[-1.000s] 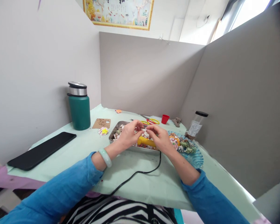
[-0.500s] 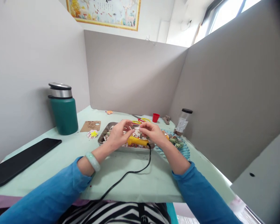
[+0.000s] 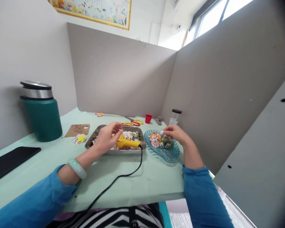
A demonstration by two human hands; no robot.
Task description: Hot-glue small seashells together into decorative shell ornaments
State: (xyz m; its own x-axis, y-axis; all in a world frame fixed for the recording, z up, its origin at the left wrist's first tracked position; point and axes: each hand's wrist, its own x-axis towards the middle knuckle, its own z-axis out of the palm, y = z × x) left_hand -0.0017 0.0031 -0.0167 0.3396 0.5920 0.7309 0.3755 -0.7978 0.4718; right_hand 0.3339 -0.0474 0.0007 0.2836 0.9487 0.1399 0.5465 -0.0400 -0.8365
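Note:
My left hand (image 3: 108, 136), with a pale green bangle on its wrist, is over the left part of a metal tray (image 3: 123, 153). Its thumb and fingers are curled close; a whitish speck shows at the tips, too small to name. A yellow hot glue gun (image 3: 130, 143) with a black cord lies across the tray, its front partly behind that hand. Several shells (image 3: 130, 135) fill the tray. To the right, my right hand (image 3: 178, 134) pinches a small white shell (image 3: 161, 132) above a blue glass plate (image 3: 167, 155) bearing shells and greenish clusters.
Behind the tray lie scissors (image 3: 135, 123) and a red cup (image 3: 148, 119). A lidded jar (image 3: 174, 117) stands behind my right hand. At left are a green flask (image 3: 41, 118), a black phone-like slab (image 3: 13, 161), a brown card (image 3: 77, 130) and a yellow-starred disc (image 3: 79, 138).
My right hand has moved right, away from my left hand and over the blue plate, carrying the small white shell. The view has turned to the right. My left hand stays above the tray.

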